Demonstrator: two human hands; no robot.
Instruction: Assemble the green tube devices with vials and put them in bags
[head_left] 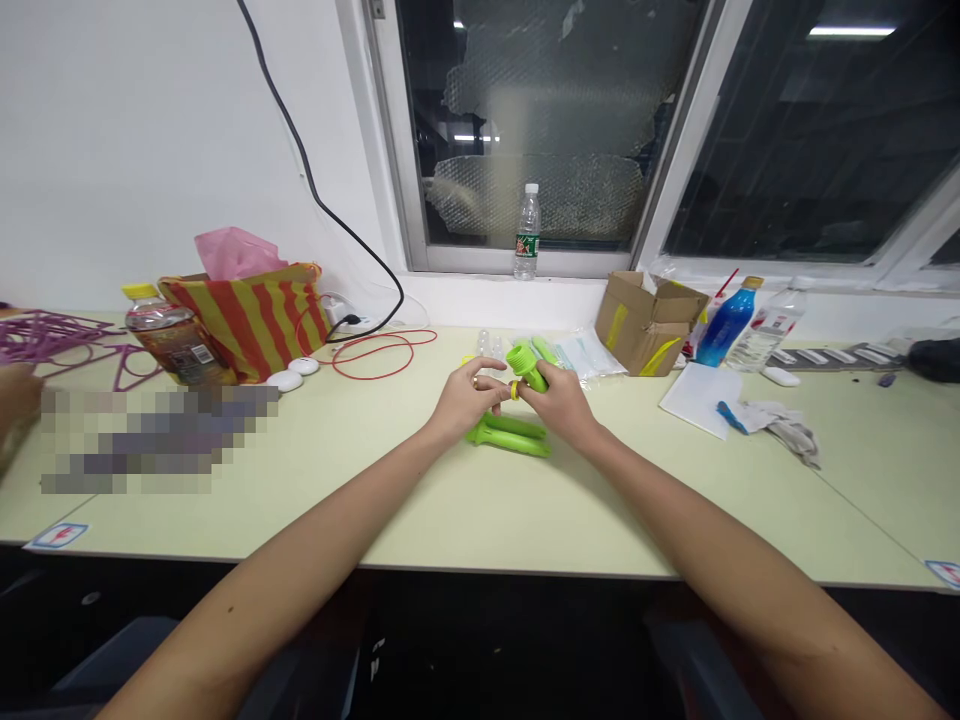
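Note:
Above the middle of the pale table (420, 510), my right hand (562, 402) is wrapped round a bright green plastic part (525, 362) with a ribbed round end. My left hand (466, 402) meets it from the left, thumb and finger pinched on a small yellow ring (514, 390) between the hands. Two long green pieces (514, 441) lie on the table just below the hands. Behind the hands are another green piece (545, 350) and small clear items (484, 342).
An open cardboard box (649, 320), bottles (727, 322) and gloves (780, 425) are to the right. On the left stand a striped bag (255, 320) and a brown drink bottle (176, 340); red wire (375, 374) lies nearby. Another person's hand (16, 400) shows at far left.

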